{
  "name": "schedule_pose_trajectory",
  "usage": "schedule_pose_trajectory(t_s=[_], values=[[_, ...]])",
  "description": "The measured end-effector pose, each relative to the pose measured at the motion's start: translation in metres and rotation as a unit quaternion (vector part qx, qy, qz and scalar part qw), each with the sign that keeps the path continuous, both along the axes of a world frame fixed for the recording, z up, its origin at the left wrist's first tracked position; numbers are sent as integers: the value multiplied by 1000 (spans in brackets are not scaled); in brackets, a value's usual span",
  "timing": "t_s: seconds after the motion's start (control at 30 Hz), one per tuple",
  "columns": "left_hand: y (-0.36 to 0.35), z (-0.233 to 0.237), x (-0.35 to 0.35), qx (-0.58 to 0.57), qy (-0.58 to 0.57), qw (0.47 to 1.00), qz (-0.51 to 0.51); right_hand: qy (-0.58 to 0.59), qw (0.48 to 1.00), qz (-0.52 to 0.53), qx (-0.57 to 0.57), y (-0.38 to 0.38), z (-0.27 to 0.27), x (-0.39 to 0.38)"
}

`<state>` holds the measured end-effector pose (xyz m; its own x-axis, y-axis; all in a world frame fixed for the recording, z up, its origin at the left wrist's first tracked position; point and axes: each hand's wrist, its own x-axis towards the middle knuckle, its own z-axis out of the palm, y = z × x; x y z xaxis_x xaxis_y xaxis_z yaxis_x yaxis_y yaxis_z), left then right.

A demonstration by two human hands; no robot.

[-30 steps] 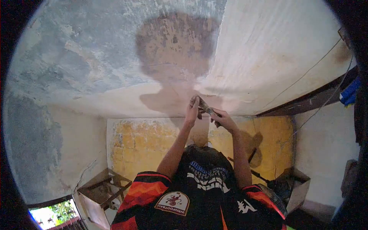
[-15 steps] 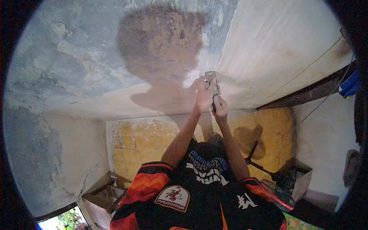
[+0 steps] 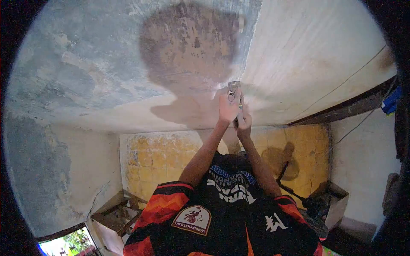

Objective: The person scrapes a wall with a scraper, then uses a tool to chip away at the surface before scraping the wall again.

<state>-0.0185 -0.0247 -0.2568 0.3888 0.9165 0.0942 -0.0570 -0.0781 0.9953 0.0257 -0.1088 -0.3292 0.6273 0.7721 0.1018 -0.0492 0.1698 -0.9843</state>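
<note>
A scraper [image 3: 235, 85] with a flat grey blade and a dark handle is held against the wall [image 3: 282, 55] in front of me. My left hand [image 3: 229, 107] is closed around the blade side, its fingers close below the blade's top edge. Lower down, my right hand [image 3: 244, 121] grips the handle, and a bit of a yellow band shows between the hands. The two hands touch or nearly touch. The blade's top end lies near the border between worn grey-blue paint [image 3: 106, 51] and a smoother whitish surface. Most of the handle is hidden by fingers.
A yellow tiled floor [image 3: 171, 164] lies below the wall. On the right stands a fan [image 3: 314, 205]; at lower left is an open box [image 3: 115, 219]. A dark wooden beam [image 3: 341, 100] and a thin cable [image 3: 348, 132] run along the right wall. Blue cloth [image 3: 390, 101] hangs at far right.
The view has shifted slightly, and my head's shadow sits further right on the wall. My left hand is lower along the scraper, covering more of the yellow band. Both hands keep their grip.
</note>
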Motion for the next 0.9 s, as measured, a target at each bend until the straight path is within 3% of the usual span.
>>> schedule_pose_trajectory(t_s=[0.1,0.2,0.47,0.6,0.8,0.9], values=[[0,-16,8,21,-47,998,36,-12,1000,-3,-13,-5,-5,1],[1,-25,10,-101,-118,987,-27,-23,999,-4,-23,0,-21,8],[3,-4,5,-79,-73,993,-50,-6,1000,10,16,3,5,3],[-1,-16,6,-24,-29,999,5,-24,1000,-7,5,2,-23,6],[-1,6,8,-168,-137,975,-47,16,1000,-3,4,3,-9,0],[3,-17,6,-100,-78,991,-47,-15,1000,-9,1,0,-22,1]])
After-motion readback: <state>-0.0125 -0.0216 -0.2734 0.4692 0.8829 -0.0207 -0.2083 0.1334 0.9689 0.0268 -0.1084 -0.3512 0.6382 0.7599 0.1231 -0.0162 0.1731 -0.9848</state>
